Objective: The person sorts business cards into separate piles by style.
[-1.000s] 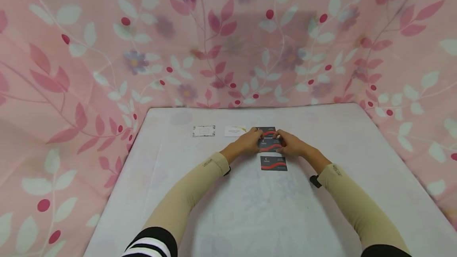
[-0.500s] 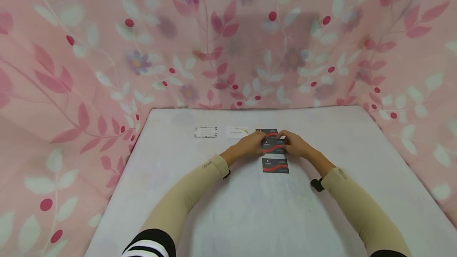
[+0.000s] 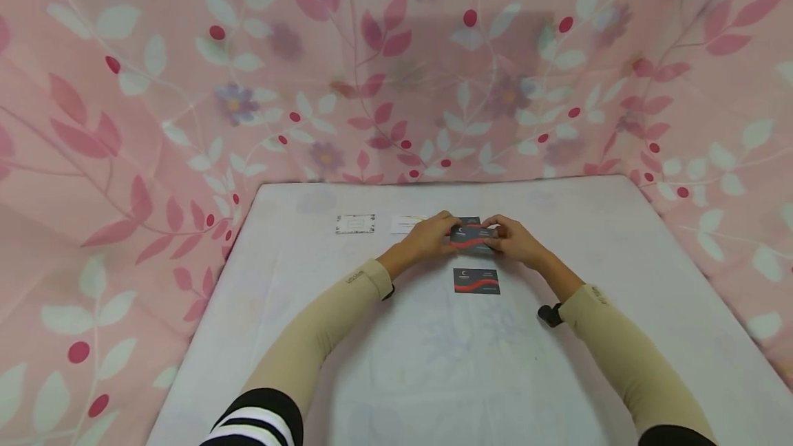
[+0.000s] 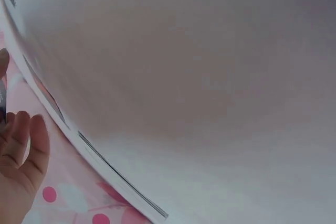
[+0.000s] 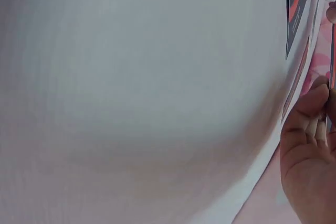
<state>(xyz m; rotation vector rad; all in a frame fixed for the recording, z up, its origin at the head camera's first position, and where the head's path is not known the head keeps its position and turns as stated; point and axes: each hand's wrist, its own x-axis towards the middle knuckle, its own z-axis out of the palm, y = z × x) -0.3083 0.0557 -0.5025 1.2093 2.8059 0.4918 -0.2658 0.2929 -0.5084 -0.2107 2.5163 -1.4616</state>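
Observation:
Between my two hands is a dark grey business card with a red wave [image 3: 472,239], lifted off the table. The left hand [image 3: 427,236] pinches its left end, and the right hand [image 3: 519,241] pinches its right end. Behind it lies a similar dark card [image 3: 469,221], partly covered by the held card and fingers. Nearer the person, another such card [image 3: 476,281] lies flat. In the right wrist view the held card [image 5: 333,61] shows edge-on beside the right fingertips. The left wrist view catches the left hand [image 4: 23,166] at its edge.
A white card [image 3: 405,224] lies left of the left hand, partly hidden by it. Farther left is a white card with a patterned border [image 3: 356,224]. A white cloth covers the table [image 3: 434,363]; pink floral fabric [image 3: 396,74] hangs behind and at the sides.
Both hands have raised the held dark card from low over the table, tilting it. The other cards have stayed where they lay.

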